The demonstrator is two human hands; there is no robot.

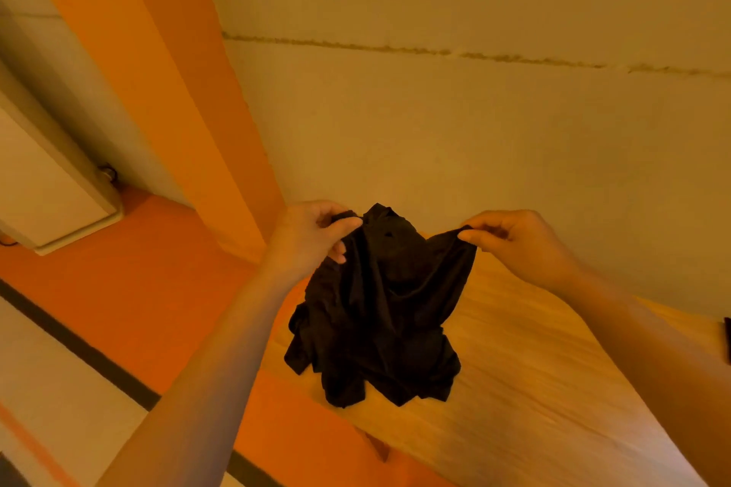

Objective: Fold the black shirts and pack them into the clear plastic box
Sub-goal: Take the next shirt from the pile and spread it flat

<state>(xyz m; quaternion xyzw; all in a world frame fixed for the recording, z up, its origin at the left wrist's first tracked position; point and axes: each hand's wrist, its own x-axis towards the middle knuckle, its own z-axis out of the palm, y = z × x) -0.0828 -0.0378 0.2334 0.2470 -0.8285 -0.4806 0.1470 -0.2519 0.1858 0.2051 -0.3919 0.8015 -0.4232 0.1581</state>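
Only the head view to go on. Left hand point(312, 237) pinches one upper edge of the black shirt point(379, 312) between thumb and curled fingers; right hand point(518, 245) pinches the opposite upper edge the same way, thumb pressed to forefinger on a small tab of cloth. Shirt hangs in the air between both hands, bunched and crumpled, lower part drooping down over the near-left corner of the wooden table point(553, 387). Cannot tell whether the hem touches the tabletop or hangs just above it. Clear plastic box not in view, so no read on packing. A dark object edge shows at the far right frame border, too cropped to name. Orange floor point(130, 308) lies to the left below the table edge.

Risks, as judgement: both grips are shallow fingertip pinches on little cloth, so a shake to open the shirt out could pull an edge free and let that side drop. Shirt sits over the table corner, so a slip on the left would likely send it onto the floor, not the table. Cloth is twisted; which parts are held (shoulders, hem, sleeve) cannot be told, and laying it down as is would probably trap wrinkles or a folded-under sleeve and spoil the fold. Likely step in hand: spreading the shirt before laying it flat; task looks early.
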